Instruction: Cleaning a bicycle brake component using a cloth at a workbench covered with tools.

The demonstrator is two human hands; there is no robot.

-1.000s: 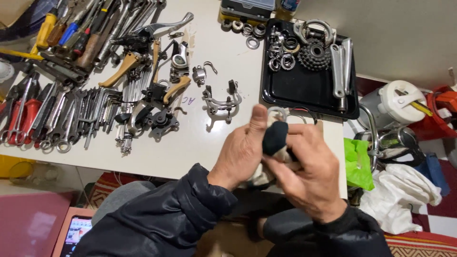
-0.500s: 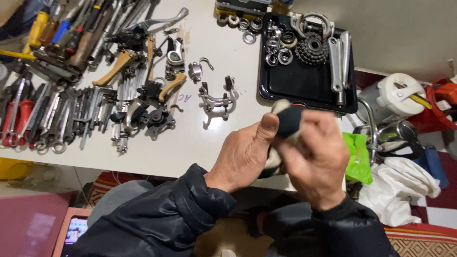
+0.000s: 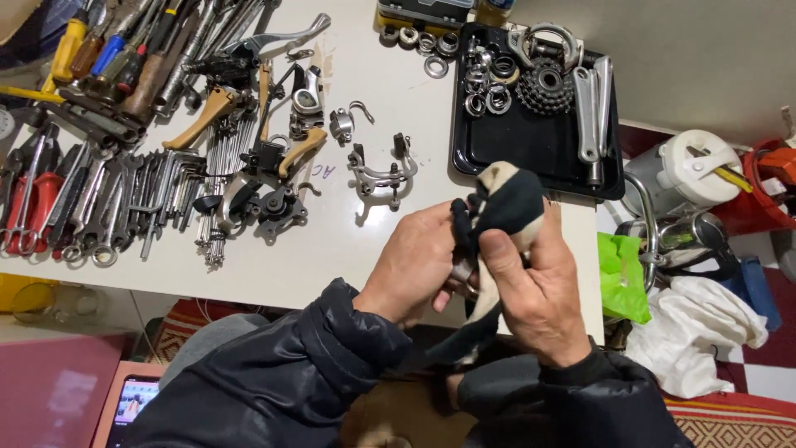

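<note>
Nearest the camera, two dark padded sleeves (image 3: 274, 382) lead to the hands, which meet above the front edge of the white table (image 3: 348, 249). The right hand (image 3: 535, 290) is closed around a black-and-cream rag (image 3: 506, 203), thumb pressing the cloth from the front; the rag's upper end bunches above the fingers and its tail hangs down between the wrists. The left hand (image 3: 419, 265) is curled against the rag from the side, fingers narrow; a small metal part seems to sit inside the cloth, though it is mostly hidden. The rag is judged soft, light and limp: it should fold to any shape and is best pinched in a bunched wad, since a loose end would slip. Any part wrapped in it is probably hard and may be slick.

Just beyond the hands lies a silver brake caliper (image 3: 381, 176). Further left, hex keys and wrenches (image 3: 141, 199) lie in rows, with brown-hooded brake levers (image 3: 207, 116) behind them. Farther right, a black tray (image 3: 531, 149) holds a sprocket cluster (image 3: 545, 85), rings and crank arms (image 3: 587, 108). Off the table's right edge are a green bag (image 3: 620, 278) and white cloth (image 3: 705, 332).
</note>
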